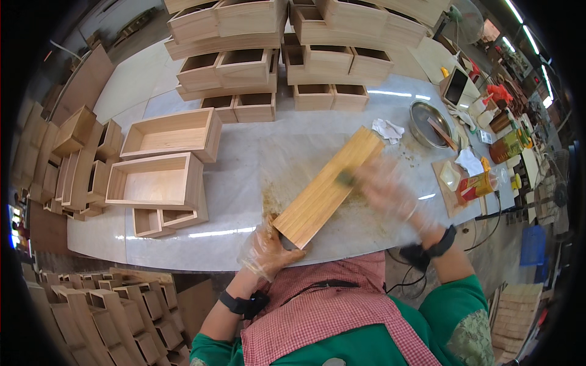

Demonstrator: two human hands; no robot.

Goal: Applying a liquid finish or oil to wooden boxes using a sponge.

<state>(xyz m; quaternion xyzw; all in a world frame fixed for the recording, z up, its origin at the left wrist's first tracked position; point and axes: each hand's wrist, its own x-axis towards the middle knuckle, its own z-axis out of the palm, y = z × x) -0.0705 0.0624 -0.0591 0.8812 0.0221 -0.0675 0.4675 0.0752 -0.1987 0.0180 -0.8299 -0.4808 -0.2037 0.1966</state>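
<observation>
Under the right hand (387,186), gripping a pad (346,178), the board (321,193) looks yellow; left hand (267,252) grips it; boxes (195,182) leftward look bare.

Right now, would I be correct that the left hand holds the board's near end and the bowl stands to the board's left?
Not quite: in the head view, the bowl stands to the right of the board; the left hand does hold its near end.

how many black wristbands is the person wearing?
2. One black wristband on the wrist of the left hand, the other on that of the right hand. No others seem hidden.
</observation>
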